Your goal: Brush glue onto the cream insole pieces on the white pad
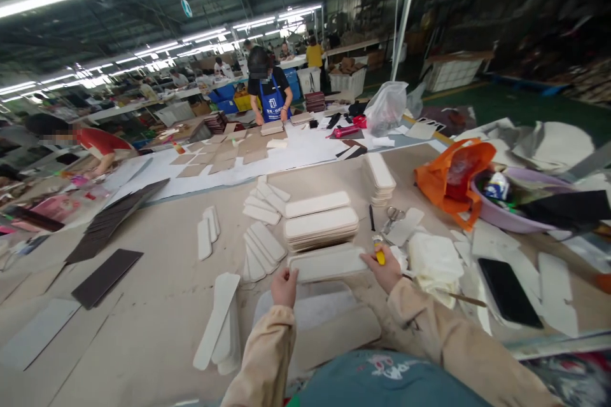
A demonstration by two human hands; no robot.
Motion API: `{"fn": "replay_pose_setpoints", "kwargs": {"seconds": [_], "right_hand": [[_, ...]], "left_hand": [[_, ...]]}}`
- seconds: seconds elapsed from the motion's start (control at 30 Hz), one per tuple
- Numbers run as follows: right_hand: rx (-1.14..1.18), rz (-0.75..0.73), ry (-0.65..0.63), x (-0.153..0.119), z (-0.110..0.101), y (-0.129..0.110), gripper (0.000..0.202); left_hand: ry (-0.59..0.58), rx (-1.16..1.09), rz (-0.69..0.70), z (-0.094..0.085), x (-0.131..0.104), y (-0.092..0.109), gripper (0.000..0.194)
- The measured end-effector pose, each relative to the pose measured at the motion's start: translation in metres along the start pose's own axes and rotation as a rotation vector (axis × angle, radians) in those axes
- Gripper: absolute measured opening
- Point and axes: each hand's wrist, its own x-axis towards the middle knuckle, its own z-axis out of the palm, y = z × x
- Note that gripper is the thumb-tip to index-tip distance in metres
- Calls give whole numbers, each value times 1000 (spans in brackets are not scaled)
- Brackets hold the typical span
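A long pale panel with rounded corners [329,264] is stretched between my two hands, low over the table. My left hand [285,286] pinches its left end. At its right end, the fingers of my right hand [384,267] close on the edge, and a yellow-handled tool [379,250] is tucked in that same hand. Just beyond lies a thick stack of similar panels [322,227]. Larger pale sheets [334,331] rest between my forearms. Fanned strips [262,251] lie left of the stack.
Scissors [392,217], a black phone [510,292], a white cloth pile [435,261], an orange bag [453,175] and a purple basin [520,200] stand at the right. Dark sheets [107,276] lie left. Across the table is a person in a blue apron [273,102].
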Motion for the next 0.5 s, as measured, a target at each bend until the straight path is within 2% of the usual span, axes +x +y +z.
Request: {"fn": "replay_pose_setpoints", "kwargs": {"seconds": [0.13, 0.3, 0.4, 0.5], "right_hand": [[-137, 67, 75, 10, 24, 4, 48], [-254, 138, 92, 20, 42, 8, 44], [-321, 123, 108, 22, 44, 10, 39], [-379, 118, 76, 18, 38, 11, 35]], "left_hand": [[-10, 273, 1, -1, 27, -4, 24], [-31, 359, -9, 4, 45, -18, 22], [-20, 381, 4, 5, 52, -26, 23], [-2, 376, -2, 8, 58, -31, 29]]}}
